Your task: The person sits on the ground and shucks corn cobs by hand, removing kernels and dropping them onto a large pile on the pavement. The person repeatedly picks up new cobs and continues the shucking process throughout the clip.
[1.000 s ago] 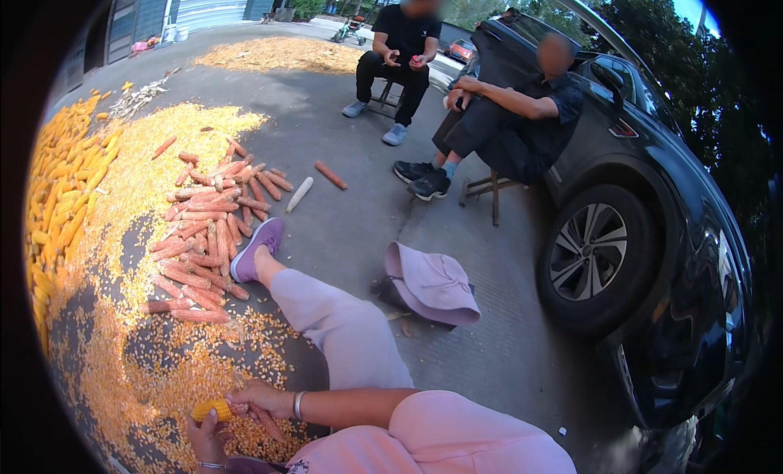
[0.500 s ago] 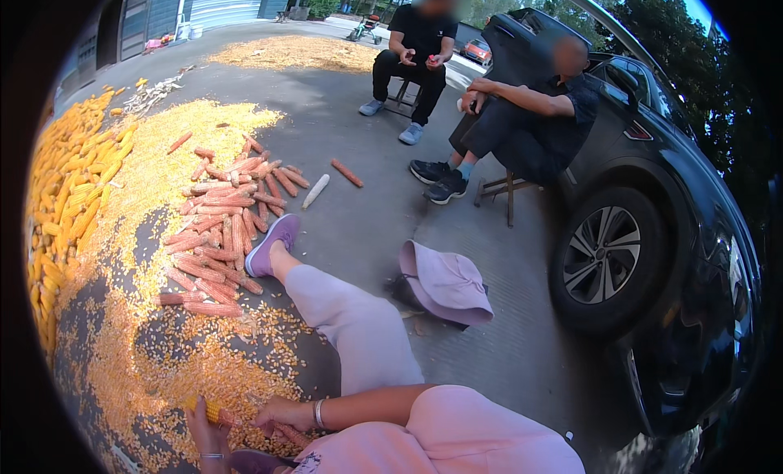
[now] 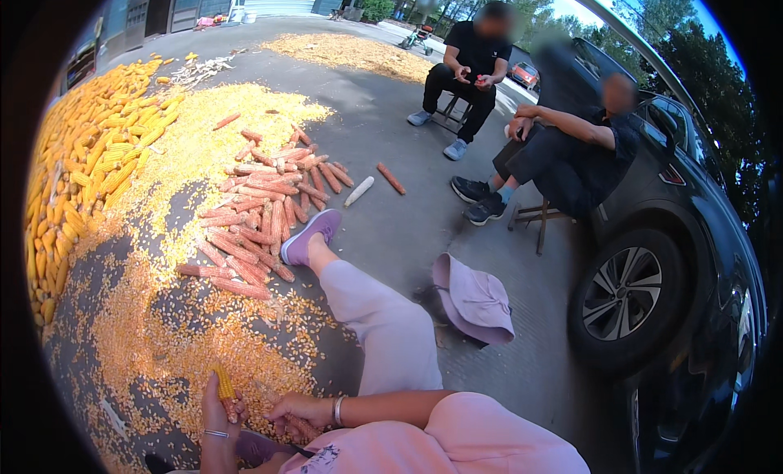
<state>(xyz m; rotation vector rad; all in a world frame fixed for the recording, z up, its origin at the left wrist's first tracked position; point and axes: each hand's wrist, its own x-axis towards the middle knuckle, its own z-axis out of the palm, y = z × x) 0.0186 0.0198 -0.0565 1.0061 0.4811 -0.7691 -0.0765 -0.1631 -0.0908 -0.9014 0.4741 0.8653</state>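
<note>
In my left hand (image 3: 215,413) is a corn cob (image 3: 224,383), yellow with kernels at its upper end and reddish where it is stripped lower down. My right hand (image 3: 300,407) is closed on a bare reddish cob (image 3: 304,428), just right of the left hand and apart from it. Loose yellow kernels (image 3: 163,343) spread over the ground beneath and beyond both hands. Farther out, by my purple shoe (image 3: 312,236), lies a pile of stripped red cobs (image 3: 261,201).
Unshelled yellow ears (image 3: 90,168) are heaped at far left. A pale hat (image 3: 475,299) lies right of my leg. Two people sit on stools ahead, one in a black shirt (image 3: 477,50), one beside a dark car (image 3: 693,254). More kernels (image 3: 351,54) cover the ground behind.
The view has swung left, so the scene sits farther right. The corn cob in my left hand has tipped more upright, and the two hands are slightly farther apart.
</note>
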